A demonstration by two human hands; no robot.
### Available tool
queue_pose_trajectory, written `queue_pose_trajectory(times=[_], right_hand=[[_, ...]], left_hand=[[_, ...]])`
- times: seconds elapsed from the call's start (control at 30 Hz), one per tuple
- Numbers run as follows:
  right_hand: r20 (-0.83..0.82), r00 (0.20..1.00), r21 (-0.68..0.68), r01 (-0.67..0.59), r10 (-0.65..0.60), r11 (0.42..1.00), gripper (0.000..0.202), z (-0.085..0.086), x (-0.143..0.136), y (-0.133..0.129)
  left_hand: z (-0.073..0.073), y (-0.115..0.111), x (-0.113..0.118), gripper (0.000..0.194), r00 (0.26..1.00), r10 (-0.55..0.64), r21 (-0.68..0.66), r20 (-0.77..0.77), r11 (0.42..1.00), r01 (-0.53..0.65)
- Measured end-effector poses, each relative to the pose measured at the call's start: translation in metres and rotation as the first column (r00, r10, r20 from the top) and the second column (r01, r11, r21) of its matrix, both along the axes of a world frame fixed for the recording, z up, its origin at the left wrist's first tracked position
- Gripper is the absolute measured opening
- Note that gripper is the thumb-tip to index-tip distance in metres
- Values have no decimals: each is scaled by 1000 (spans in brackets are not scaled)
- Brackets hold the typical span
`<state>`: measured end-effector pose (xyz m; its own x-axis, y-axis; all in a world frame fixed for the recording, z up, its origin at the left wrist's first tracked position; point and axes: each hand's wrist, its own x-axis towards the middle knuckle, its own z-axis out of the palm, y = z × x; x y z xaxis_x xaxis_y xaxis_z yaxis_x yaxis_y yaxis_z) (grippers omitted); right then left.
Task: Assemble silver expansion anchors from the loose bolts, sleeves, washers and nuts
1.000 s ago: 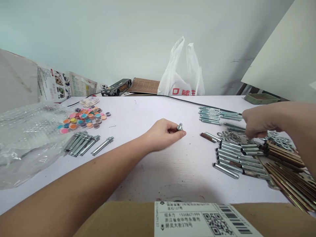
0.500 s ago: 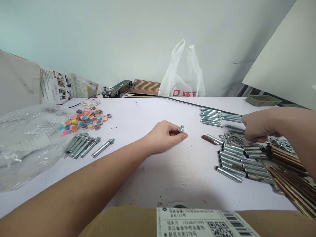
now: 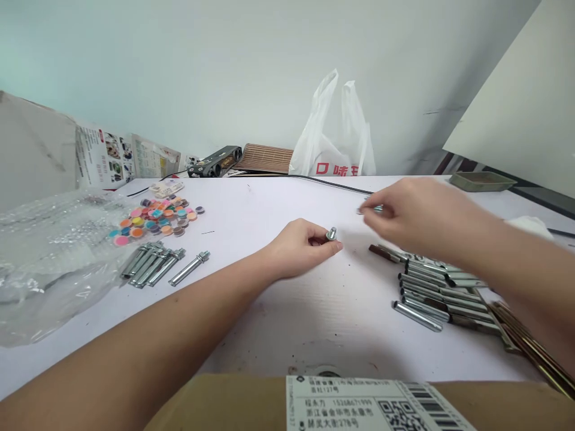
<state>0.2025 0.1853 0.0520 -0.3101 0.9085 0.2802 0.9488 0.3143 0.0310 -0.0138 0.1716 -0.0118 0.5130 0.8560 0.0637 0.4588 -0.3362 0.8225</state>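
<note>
My left hand [image 3: 303,248] is closed around an expansion bolt [image 3: 332,233], its threaded tip pointing up between thumb and forefinger. My right hand [image 3: 399,209] is in the air to the right of it, thumb and forefinger pinched together. A tiny silvery edge shows at those fingertips, too small to name. Beneath the right hand and forearm, metal sleeves [image 3: 417,315] lie in rows, partly covered. On the left, several assembled expansion bolts [image 3: 155,266] lie side by side, with a single expansion bolt [image 3: 189,268] just apart from them.
Clear plastic wrap [image 3: 58,269] covers the left side beside a heap of colourful small discs [image 3: 155,221]. A white plastic bag [image 3: 332,143] stands at the back. A labelled cardboard box [image 3: 242,404] is at the front edge. Long rods [image 3: 523,338] lie at right.
My right hand has moved left and up from the washers and metal parts, toward my left hand. My left hand stays in place with the expansion bolt.
</note>
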Motion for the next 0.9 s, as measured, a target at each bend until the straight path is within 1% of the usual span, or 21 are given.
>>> queue_pose_trajectory(times=[0.03,0.07,0.13,0.23,0.3,0.37,0.4,0.47,0.57,0.63,0.67,0.73,0.8,0.87,0.9], right_hand=[[-23,999,59,-31,33,998,22,-6,-15,-8],[-38,997,89,-64,68,994,24,-12,-27,-14],[-92,984,153,-140,155,978,25,-25,-40,-19],[-194,950,178,-210,243,961,23,-37,-41,-19],[-265,926,212,-215,267,953,22,-41,-37,-17],[-289,905,262,-237,311,935,23,-43,-34,-17],[-264,903,286,-261,338,922,24,-43,-33,-16],[-127,911,344,-330,392,879,24,-44,-29,-15],[137,891,454,-445,433,772,24,-44,-23,-14],[236,863,501,-501,446,706,23,-42,-19,-13],[259,852,507,-521,455,687,23,-41,-18,-14],[281,833,500,-551,477,668,22,-40,-16,-15],[285,822,486,-568,493,665,21,-38,-15,-17],[275,825,463,-564,494,684,23,-33,-13,-18],[261,841,461,-540,474,704,24,-29,-11,-19]], left_hand=[[0,0,0,40,1000,-10,17,7,1000,10],[-1,1,1,40,1000,-18,29,12,999,17],[-2,2,1,38,1000,-24,32,15,999,23],[-3,3,1,38,1000,-20,21,15,1000,20],[-4,4,1,38,999,-25,19,22,1000,25],[-4,4,0,38,999,-31,17,32,999,31],[-4,4,0,38,999,-32,16,34,999,31],[-4,4,0,38,999,-27,16,33,1000,26],[-3,2,1,38,1000,-15,17,17,1000,15],[-2,2,1,38,1000,-10,18,11,1000,10],[-1,2,2,38,1000,-9,20,10,1000,9],[-1,2,2,38,1000,-9,20,10,1000,9],[0,2,1,38,1000,-13,18,13,1000,13],[0,1,1,38,1000,-20,26,20,999,19],[0,1,1,38,1000,-21,28,23,999,21]])
